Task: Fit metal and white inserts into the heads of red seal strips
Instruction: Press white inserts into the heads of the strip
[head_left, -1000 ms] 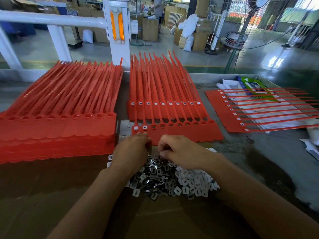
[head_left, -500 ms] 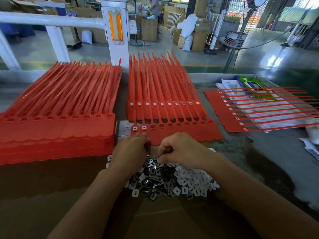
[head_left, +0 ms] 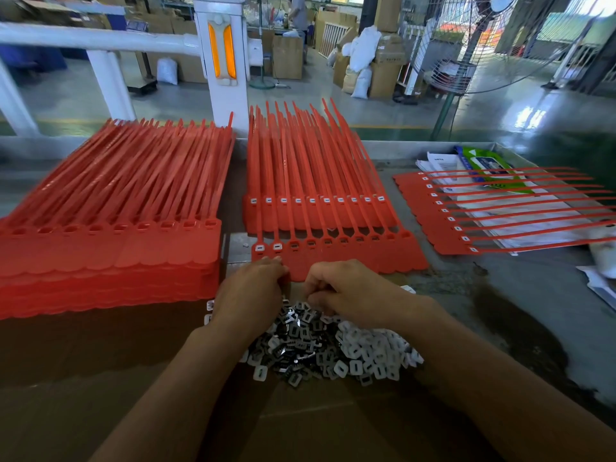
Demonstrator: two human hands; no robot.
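Picking from the insert pile: left hand (head_left: 253, 290) is curled, knuckles up, fingertips at the near edge of the front strip sheet (head_left: 393, 258). The right hand (head_left: 346, 295) is curled over the pile, thumb against fingers. Tips are hidden, so I can't tell what either pinches.

The metal inserts (head_left: 293, 341) sit left and the white inserts (head_left: 370, 353) right, heaps touching, on cardboard (head_left: 100, 378) on the desk (head_left: 500, 295), just below that sheet.

Risks, my read:
- The heaps mix at the seam, so a wrong-type or doubled pick is easy.
- A cocked insert won't seat in the head.
- The forearms flank the pile and could scatter it.

Counts:
- Front sheet: ten heads, the two leftmost white-capped, eight not.
- Rear sheet (head_left: 316, 215): ten, all capped.
- Right sheet (head_left: 430, 228): ten capped.
- Left stack (head_left: 110, 248): uncapped, nine heads visible on top.
- Loose inserts: too many to count.
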